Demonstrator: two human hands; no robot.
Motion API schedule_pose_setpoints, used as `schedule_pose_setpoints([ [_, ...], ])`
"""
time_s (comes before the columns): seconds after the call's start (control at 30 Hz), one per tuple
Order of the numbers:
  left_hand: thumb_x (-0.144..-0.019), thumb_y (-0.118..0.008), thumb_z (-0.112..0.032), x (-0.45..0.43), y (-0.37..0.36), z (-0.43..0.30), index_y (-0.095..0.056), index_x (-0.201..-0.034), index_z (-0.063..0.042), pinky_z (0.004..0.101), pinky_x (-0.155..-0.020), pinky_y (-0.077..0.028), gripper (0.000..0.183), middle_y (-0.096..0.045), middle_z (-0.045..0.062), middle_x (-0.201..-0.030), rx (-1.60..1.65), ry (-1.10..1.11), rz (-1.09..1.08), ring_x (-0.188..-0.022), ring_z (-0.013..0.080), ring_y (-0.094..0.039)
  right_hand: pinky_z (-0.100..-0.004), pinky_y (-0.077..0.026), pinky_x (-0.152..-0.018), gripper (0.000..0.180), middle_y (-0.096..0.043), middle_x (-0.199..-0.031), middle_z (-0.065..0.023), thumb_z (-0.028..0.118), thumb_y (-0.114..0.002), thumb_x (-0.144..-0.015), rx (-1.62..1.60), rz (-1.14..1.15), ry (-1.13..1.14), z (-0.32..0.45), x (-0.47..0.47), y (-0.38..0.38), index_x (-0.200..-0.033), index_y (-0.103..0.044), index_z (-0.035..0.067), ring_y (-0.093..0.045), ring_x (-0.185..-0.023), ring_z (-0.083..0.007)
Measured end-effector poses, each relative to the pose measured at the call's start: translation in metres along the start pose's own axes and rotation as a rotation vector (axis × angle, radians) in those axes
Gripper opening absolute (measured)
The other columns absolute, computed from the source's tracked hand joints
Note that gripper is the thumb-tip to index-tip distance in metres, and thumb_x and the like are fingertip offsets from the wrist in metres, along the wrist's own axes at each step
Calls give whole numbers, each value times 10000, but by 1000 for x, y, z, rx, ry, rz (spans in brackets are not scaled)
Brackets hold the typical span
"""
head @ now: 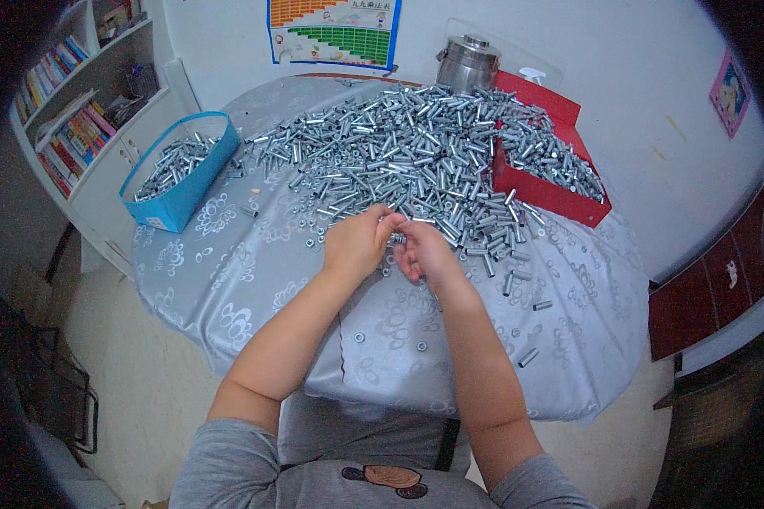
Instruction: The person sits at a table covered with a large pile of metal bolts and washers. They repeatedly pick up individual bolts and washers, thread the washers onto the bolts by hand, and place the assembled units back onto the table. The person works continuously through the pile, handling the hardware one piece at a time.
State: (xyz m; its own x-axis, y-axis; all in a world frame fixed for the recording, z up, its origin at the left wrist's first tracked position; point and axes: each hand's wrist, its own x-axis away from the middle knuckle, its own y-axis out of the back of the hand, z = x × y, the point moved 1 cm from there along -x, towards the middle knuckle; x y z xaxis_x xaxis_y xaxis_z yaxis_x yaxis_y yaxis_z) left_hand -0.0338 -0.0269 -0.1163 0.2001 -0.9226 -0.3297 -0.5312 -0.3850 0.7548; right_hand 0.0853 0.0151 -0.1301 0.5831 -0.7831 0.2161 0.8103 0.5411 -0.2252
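Observation:
My left hand (pixel 358 244) and my right hand (pixel 428 252) meet at the near edge of a heap of metal tubes (pixel 414 146). Their thumbs and fingertips come together, with the left fingers curled. A small metal piece (pixel 398 238) shows in the gap between the hands; whether it is gripped or lies behind them is unclear. The lower fingers of my right hand are bent and slightly blurred. Loose hex nuts lie around the hands, including one nut (pixel 360 337) and another nut (pixel 422 346) nearer to me on the patterned tablecloth (pixel 261 324).
At the left stands a blue bin (pixel 213 172) holding more metal pieces. A red box (pixel 551 194) full of tubes sits at the right of the heap. Behind it is a lidded steel pot (pixel 468 63). Single tubes, such as one tube (pixel 528 357), lie at the near right.

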Motion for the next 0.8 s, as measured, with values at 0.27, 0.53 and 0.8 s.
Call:
schedule_pose_setpoints([
  [0.27,-826,-381,-404,-1,-2,4,-570,-868,-118,408,-543,-421,345,-588,128,-670,55,-18,-56,-640,316,-567,-213,-227,-293,313,-468,-564,-33,292,-371,-812,-23,-48,-1,-1,1,-4,-983,-495,59,-318,-325,-70],
  [0.53,-838,-376,-367,0,4,1,-573,-891,-131,401,-578,-425,312,-597,121,-718,52,-8,-41,-684,310,-571,-222,-230,-299,308,-443,-570,-20,291,-358,-821,-53,51,-26,0,4,-6,-1003,-491,81,-325,-347,-73],
  [0.8,-842,-359,-391,-1,6,1,-563,-898,-123,418,-592,-417,342,-588,139,-744,45,8,-45,-718,332,-558,-271,-382,-394,254,-487,-661,-52,228,-471,-783,152,-542,337,3,-5,16,-967,-534,66,-451,-460,-153],
])
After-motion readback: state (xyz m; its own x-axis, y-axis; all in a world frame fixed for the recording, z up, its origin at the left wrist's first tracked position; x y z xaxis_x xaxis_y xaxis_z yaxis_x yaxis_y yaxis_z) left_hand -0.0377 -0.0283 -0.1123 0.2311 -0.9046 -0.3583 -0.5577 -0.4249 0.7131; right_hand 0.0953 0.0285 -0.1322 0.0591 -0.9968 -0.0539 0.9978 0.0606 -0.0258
